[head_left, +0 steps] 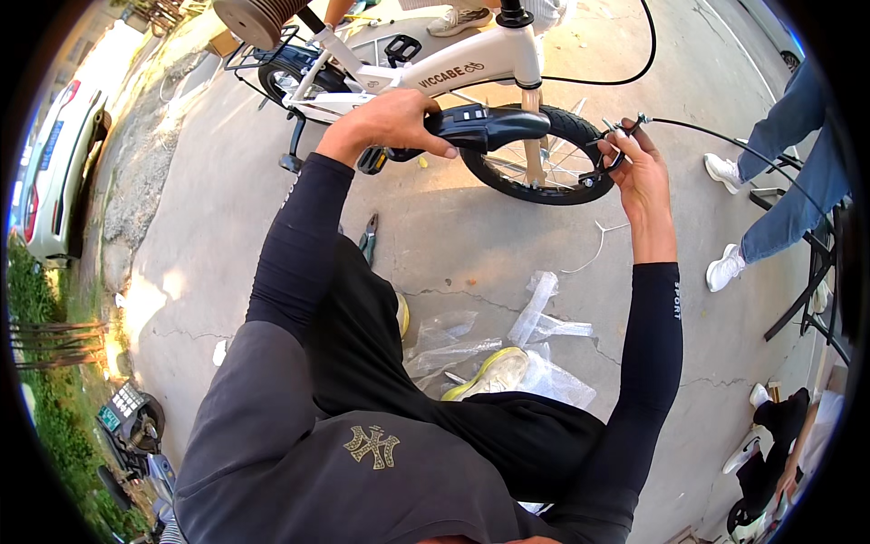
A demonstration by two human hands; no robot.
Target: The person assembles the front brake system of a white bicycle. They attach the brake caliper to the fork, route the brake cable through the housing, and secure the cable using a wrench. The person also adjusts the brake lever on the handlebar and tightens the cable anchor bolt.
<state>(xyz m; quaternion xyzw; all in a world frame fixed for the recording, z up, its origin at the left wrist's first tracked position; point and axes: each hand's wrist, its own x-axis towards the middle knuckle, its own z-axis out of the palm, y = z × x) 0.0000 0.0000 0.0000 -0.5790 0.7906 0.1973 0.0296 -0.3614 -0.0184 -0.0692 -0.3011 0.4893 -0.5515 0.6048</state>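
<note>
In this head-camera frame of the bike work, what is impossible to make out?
- Head view: the part pinched in the right hand at the brake cable end is too small to identify.
- The left hand covers the rear of the dark fender.
- The wheel is partly hidden behind the fender.
- The bike frame is cut off by the top edge.

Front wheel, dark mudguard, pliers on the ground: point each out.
front wheel point(573, 129), head view, on the tyre's upper right
dark mudguard point(489, 127), head view, on its middle
pliers point(368, 238), head view, on the handles
</note>
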